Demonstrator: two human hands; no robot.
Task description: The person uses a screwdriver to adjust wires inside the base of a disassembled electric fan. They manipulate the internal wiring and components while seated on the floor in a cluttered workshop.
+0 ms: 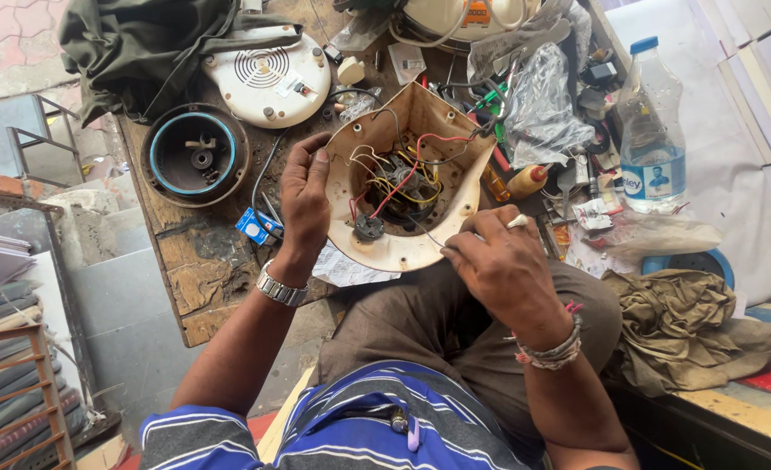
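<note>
Two hands are working on a cream appliance housing (pixel 420 187), which is resting open side up at the near edge of the wooden worktop (pixel 203 261), partly over the person's lap. The left hand (pixel 305 198) is gripping the housing's rim at nine o'clock, fingers curled over the edge and thumb outside, so its grip is closed on the shell. The right hand (pixel 503 261) is sitting at the rim's five o'clock, fingers pinched narrowly around a thin pale item; what exactly it is pinching is too small to tell.

The housing is looking like a thin, stiff plastic shell, probably light, and its worn edges are likely brittle. The rim is seeming the safest place to hold, since the inside is carrying loose wires (pixel 403 178) in red, yellow and white around a dark switch part (pixel 368 228), all likely to snag or pull free.

At eleven o'clock from the housing a white vented cover (pixel 268 78) is lying, with a dark round base (pixel 196 155) at nine o'clock beyond the left hand. A clear water bottle (pixel 651 130) is standing at three o'clock.
</note>
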